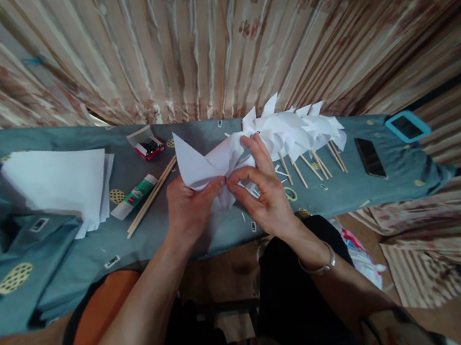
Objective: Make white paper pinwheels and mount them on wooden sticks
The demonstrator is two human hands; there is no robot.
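A white paper pinwheel (193,158) with pointed, curled blades is held up over the table between both hands. My left hand (189,205) is closed on its lower left side, thumb pressed near the centre. Close to that thumb, the thumb and index finger of my right hand (261,185) pinch at the middle of the pinwheel, while other fingers reach up along the paper. Whether a small pin is between these fingertips cannot be made out. Behind my right hand lie several finished-looking paper pinwheels (294,130) on wooden sticks (298,173).
Left on the cloth-covered table (215,242) are a stack of white paper (61,182), a glue stick (139,191), loose wooden sticks (151,199) and a small red box (148,146) with dark bits. Green-handled scissors (290,193), a phone (370,157) and a blue-framed device (407,127) lie right.
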